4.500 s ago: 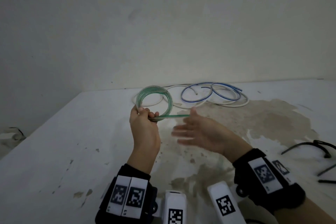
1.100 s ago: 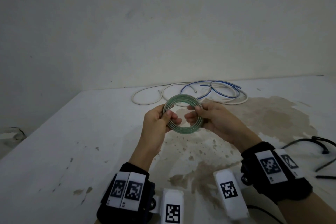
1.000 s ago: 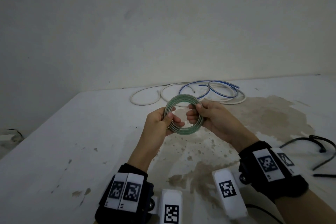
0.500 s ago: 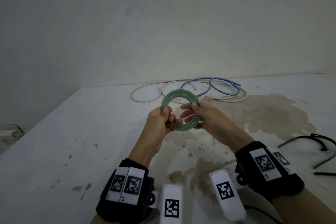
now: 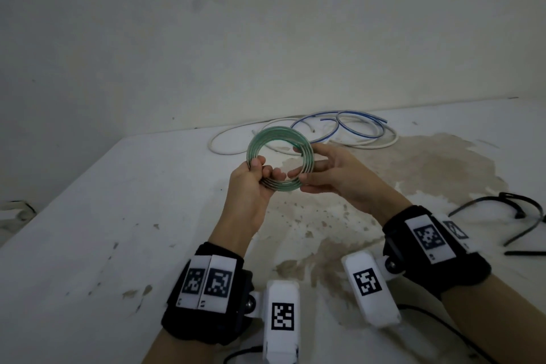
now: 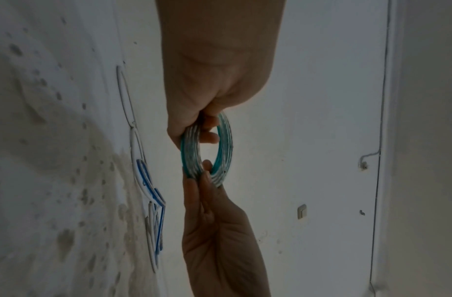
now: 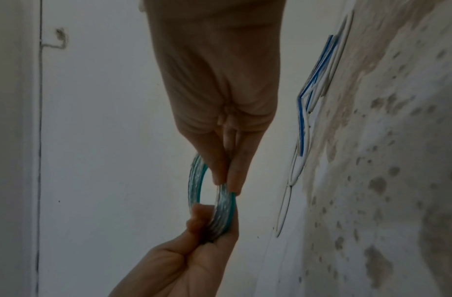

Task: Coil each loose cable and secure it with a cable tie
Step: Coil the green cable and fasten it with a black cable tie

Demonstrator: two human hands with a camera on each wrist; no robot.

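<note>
A green translucent cable (image 5: 277,131) is wound into a tight small ring and held upright above the table (image 5: 88,216). My left hand (image 5: 263,168) grips the ring's lower left, fingers curled through it. My right hand (image 5: 305,167) pinches the ring's right side between thumb and fingers. In the left wrist view the green cable (image 6: 191,152) runs from my left hand (image 6: 204,128) down to my right hand (image 6: 201,170). The right wrist view shows my right hand (image 7: 226,180) pinching the green cable (image 7: 194,180), with my left hand (image 7: 209,223) below.
A loose white cable (image 5: 212,146) and a blue cable (image 5: 359,136) lie in open loops at the table's far edge by the wall. Black cable ties (image 5: 478,205) lie at the right. A brown stain covers the table's middle.
The green cable's loose tail is now wound in and the ring is tighter. My right hand, open before, now holds the ring. The ring has turned slightly between both hands.
</note>
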